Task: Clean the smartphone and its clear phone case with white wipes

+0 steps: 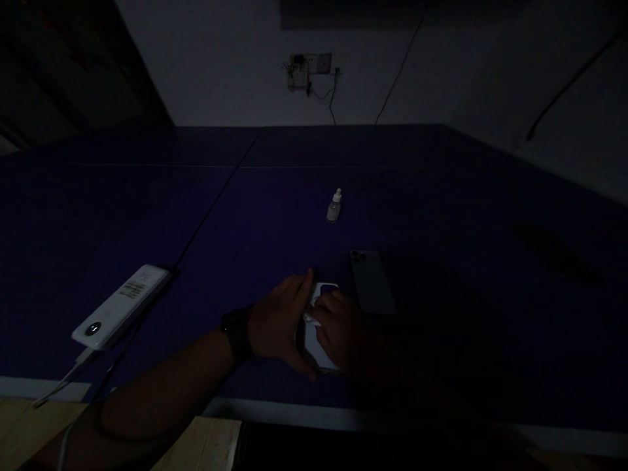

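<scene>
A dim room: a broad dark-blue surface [275, 216], crossed by thin seam lines and edged in white along its near side, runs back to a pale wall [220, 65]. At 12 o'clock, power sockets [316, 63] with plugs and hanging cords are set in that wall; light wooden boards [206, 445] show at 7 o'clock, below the edge. Just above the centre, towards 1 o'clock, stands a small upright clear bottle [333, 210] with a white dropper top; what it contains is too dim to tell. At 6 o'clock, a pale, phone-sized slab [318, 347] lies on the surface between two hands. The left hand [282, 320], a dark watch [238, 333] at its wrist, is spread along the slab's left edge, unclenched; the right hand [338, 327] pinches a white wad [311, 319] against the slab's face. A grey phone [375, 284] lies camera-side up at 4 o'clock, and a white power bank [122, 304] with a cable [69, 376] between 8 and 9.
</scene>
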{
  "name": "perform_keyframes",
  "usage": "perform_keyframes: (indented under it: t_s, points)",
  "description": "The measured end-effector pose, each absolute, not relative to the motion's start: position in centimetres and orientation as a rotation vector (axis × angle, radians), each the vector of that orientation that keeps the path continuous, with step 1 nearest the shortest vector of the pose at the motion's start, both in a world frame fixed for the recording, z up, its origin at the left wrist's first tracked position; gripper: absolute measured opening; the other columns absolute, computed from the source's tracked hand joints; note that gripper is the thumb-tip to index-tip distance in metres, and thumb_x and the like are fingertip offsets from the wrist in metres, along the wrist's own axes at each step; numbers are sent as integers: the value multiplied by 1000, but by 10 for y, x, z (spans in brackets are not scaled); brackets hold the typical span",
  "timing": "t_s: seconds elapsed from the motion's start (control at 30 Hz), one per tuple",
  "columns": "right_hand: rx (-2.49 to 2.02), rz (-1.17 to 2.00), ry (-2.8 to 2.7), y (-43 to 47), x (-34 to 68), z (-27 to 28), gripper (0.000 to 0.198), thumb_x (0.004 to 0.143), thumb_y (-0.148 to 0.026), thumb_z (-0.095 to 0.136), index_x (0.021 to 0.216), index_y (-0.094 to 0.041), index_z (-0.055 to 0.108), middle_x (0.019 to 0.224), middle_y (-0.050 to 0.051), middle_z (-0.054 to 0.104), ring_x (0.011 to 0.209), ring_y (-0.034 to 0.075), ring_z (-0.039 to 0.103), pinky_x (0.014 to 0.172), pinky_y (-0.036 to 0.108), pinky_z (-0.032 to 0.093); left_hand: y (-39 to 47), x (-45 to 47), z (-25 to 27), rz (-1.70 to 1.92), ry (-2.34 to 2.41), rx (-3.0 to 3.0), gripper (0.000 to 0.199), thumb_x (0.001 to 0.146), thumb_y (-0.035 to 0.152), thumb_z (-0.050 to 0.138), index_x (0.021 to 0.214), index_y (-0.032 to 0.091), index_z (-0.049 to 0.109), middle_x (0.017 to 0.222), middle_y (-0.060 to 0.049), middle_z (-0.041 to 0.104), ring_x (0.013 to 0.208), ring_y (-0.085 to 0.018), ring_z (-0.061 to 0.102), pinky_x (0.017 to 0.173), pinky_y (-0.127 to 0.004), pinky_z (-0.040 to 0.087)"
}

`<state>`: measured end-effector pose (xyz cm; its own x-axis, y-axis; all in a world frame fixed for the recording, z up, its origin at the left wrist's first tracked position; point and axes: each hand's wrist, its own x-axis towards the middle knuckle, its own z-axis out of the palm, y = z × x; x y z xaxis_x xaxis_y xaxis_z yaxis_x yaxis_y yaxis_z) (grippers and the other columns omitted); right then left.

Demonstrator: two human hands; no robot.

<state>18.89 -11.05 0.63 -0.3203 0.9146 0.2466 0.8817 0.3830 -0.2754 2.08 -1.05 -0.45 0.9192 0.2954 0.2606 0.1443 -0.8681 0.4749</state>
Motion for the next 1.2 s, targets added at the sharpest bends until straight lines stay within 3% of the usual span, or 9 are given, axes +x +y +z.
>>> perform_keyframes:
  t_s: [0.27, 0.53, 0.83, 1.03, 1.2]
  points:
    - [-1366, 197, -2443, -132, 189, -1, 8, 91, -12, 65, 90, -16, 72, 87, 7, 67, 84, 21, 58, 78, 35, 47, -11, 24, -6, 458, 333, 2636, 165, 43, 88, 76, 157, 12, -17, 146, -29, 37, 128, -51, 42, 102, -68, 41]
    - [-1658, 154, -2156, -89, 193, 0, 27, 90, 0, 52, 101, -15, 72, 99, 9, 70, 98, 23, 61, 90, 36, 48, -12, 23, -4, 444, 333, 2616, 165, 44, 85, 78, 157, 11, -16, 149, -30, 35, 132, -50, 40, 106, -69, 38]
    - [-1245, 403, -2716, -124, 196, -9, 11, 91, -14, 65, 89, -21, 74, 85, 4, 71, 82, 18, 60, 78, 34, 44, -13, 24, -8, 439, 339, 2641, 164, 41, 84, 79, 158, 9, -8, 147, -31, 35, 131, -54, 39, 104, -71, 38]
    - [-1139, 265, -2983, -119, 215, 8, 14, 87, -13, 66, 79, -23, 73, 77, 1, 69, 74, 18, 56, 72, 34, 40, -16, 24, -5, 464, 322, 2660, 156, 45, 81, 80, 158, 10, -2, 149, -31, 34, 133, -54, 39, 107, -72, 34]
    - [-1149, 7, -3041, -127, 222, 26, 11, 86, -15, 68, 79, -21, 72, 83, 4, 70, 82, 22, 59, 74, 37, 42, -16, 24, -6, 467, 315, 2682, 152, 47, 82, 76, 157, 5, 6, 149, -33, 34, 134, -54, 37, 108, -70, 34]
